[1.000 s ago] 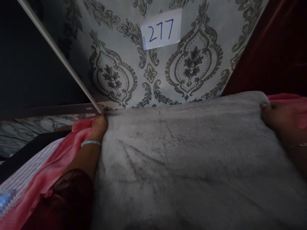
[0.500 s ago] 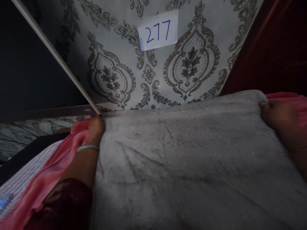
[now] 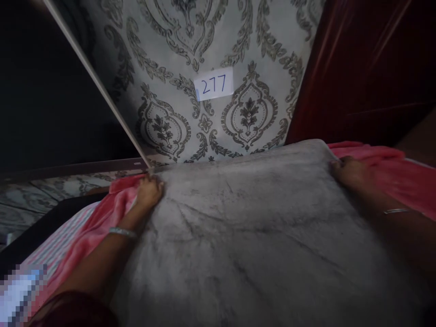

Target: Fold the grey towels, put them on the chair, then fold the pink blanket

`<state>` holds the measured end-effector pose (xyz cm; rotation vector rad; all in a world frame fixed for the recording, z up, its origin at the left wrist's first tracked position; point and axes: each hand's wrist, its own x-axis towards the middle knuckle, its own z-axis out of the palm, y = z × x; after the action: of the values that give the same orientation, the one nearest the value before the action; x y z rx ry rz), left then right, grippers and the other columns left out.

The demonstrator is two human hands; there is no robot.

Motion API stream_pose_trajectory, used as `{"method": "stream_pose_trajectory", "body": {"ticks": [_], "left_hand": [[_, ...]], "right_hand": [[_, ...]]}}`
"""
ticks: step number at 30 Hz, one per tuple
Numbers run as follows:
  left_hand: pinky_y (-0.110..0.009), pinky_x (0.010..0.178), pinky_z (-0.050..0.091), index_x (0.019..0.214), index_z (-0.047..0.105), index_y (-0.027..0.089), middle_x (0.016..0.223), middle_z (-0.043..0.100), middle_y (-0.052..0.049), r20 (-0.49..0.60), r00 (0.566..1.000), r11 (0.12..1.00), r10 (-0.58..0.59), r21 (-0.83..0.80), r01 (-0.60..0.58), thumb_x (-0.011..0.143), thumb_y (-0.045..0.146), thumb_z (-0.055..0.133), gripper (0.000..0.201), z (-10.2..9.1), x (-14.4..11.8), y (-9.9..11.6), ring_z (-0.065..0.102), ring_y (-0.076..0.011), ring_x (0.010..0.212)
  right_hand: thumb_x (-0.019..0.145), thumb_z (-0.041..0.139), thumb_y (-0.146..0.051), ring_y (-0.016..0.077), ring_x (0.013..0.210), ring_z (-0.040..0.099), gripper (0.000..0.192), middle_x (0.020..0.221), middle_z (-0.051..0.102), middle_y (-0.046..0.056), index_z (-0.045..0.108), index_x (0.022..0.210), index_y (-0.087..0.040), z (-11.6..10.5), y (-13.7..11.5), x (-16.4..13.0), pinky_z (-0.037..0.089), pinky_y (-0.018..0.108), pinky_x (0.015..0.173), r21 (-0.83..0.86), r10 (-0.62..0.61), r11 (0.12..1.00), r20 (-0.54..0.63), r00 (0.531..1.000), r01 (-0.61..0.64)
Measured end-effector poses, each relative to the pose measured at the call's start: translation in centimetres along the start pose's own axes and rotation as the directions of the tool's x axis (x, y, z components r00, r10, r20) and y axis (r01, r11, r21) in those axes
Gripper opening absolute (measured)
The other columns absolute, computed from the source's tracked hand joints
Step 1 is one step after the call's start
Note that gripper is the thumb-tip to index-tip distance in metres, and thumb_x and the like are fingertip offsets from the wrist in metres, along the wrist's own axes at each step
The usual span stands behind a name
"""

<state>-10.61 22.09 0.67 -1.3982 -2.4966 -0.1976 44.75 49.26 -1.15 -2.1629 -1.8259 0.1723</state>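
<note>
A grey plush blanket (image 3: 245,227) with several creases spreads across the middle and bottom of the head view. My left hand (image 3: 149,191) is closed on its far left corner, beside the bunched pink blanket (image 3: 119,193). The far right corner is pinched in my right hand (image 3: 349,171), whose fingertips are partly hidden and a little blurred. Between both hands the far edge of the grey cloth runs along the foot of the wall.
Ahead stands a wall (image 3: 207,50) in patterned paper, with a paper label (image 3: 214,84) reading 277. A dark screen-like panel (image 3: 61,100) leans in at left. Dark red glossy furniture (image 3: 357,77) rises at right. Striped cloth (image 3: 64,236) lies at lower left.
The view has shifted back and to the right, so more of the red furniture and pink blanket shows. Both hands still hold the grey blanket's corners, with its far edge against the wall.
</note>
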Motion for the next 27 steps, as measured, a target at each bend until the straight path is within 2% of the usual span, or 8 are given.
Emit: {"method": "stream_pose_trajectory", "body": {"ticks": [5,12,17,19,21,23,25,27], "left_hand": [[-0.055,0.122,0.025,0.154,0.042,0.022,0.165,0.033,-0.013,0.069,0.887,0.889,0.456,-0.086,-0.45,0.099,0.052,0.041,0.062,1.3,-8.5,6.6,0.027,-0.0331,0.153],[-0.063,0.12,0.024,0.157,0.038,0.029,0.167,0.027,-0.012,0.08,0.884,0.887,0.461,-0.078,-0.456,0.099,0.055,0.039,0.063,2.2,-11.1,8.2,0.025,-0.0359,0.153],[-0.063,0.121,0.023,0.157,0.038,0.026,0.167,0.025,-0.013,0.121,0.888,0.896,0.444,-0.065,-0.439,0.1,0.052,0.039,0.063,1.5,-10.7,8.3,0.022,-0.0359,0.154],[-0.062,0.121,0.022,0.156,0.039,0.026,0.167,0.026,-0.012,0.124,0.891,0.9,0.436,-0.066,-0.431,0.099,0.052,0.04,0.063,1.4,-10.7,8.4,0.022,-0.0352,0.154],[-0.06,0.122,0.022,0.156,0.039,0.026,0.167,0.025,-0.012,0.13,0.893,0.903,0.43,-0.064,-0.426,0.098,0.052,0.04,0.063,1.4,-10.7,8.5,0.021,-0.0346,0.155],[-0.059,0.122,0.022,0.156,0.039,0.025,0.167,0.025,-0.012,0.136,0.893,0.903,0.429,-0.061,-0.425,0.098,0.052,0.038,0.064,1.4,-10.6,8.6,0.02,-0.0342,0.155],[-0.059,0.122,0.023,0.156,0.039,0.025,0.167,0.025,-0.011,0.14,0.895,0.905,0.424,-0.052,-0.421,0.098,0.051,0.037,0.064,1.3,-10.5,8.8,0.021,-0.0341,0.155],[-0.059,0.121,0.023,0.157,0.039,0.023,0.166,0.028,-0.013,0.142,0.914,0.925,0.379,-0.027,-0.379,0.097,0.051,0.036,0.065,1.1,-10.4,8.6,0.023,-0.0347,0.154]], "right_hand": [[0.105,0.035,-0.037,0.0326,0.109,0.062,0.049,0.123,0.065,0.028,0.063,0.127,-0.003,-1.3,3.1,-3.8,0.037,0.036,0.072,-0.064,-0.019,0.998,0.021,1.0,0.02],[0.104,0.037,-0.03,0.033,0.114,0.063,0.043,0.124,0.065,0.027,0.066,0.124,-0.005,-1.2,4.4,-2.6,0.045,0.037,0.085,-0.064,-0.03,0.998,0.01,1.0,0.03],[0.102,0.033,-0.026,0.0355,0.135,0.048,0.048,0.145,0.052,0.026,0.055,0.14,-0.006,-0.5,1.6,-5.4,0.041,0.048,0.106,-0.07,-0.141,0.988,-0.108,0.984,0.134],[0.103,0.037,-0.037,0.0311,0.146,0.035,0.051,0.158,0.042,0.018,0.051,0.147,-0.014,0.6,-0.5,-8.4,0.031,0.046,0.116,-0.081,-0.447,0.894,-0.106,0.888,0.44],[0.104,0.034,-0.044,0.0289,0.15,0.029,0.055,0.163,0.035,0.011,0.045,0.153,-0.022,2.0,-2.6,-11.2,0.025,0.049,0.12,-0.044,-0.752,0.657,0.026,0.658,0.753],[0.103,0.03,-0.051,0.0286,0.152,0.025,0.06,0.166,0.03,0.006,0.038,0.158,-0.027,3.2,-3.9,-13.0,0.022,0.053,0.121,0.02,-0.834,0.541,0.142,0.533,0.841],[0.103,0.028,-0.055,0.0286,0.153,0.022,0.063,0.167,0.025,0.005,0.033,0.16,-0.028,3.7,-3.9,-13.2,0.021,0.054,0.122,0.031,-0.807,0.574,0.195,0.558,0.819],[0.103,0.027,-0.055,0.0286,0.154,0.02,0.064,0.168,0.023,0.005,0.032,0.16,-0.027,3.4,-2.7,-12.1,0.019,0.054,0.123,-0.015,-0.723,0.673,0.199,0.662,0.739]]}}
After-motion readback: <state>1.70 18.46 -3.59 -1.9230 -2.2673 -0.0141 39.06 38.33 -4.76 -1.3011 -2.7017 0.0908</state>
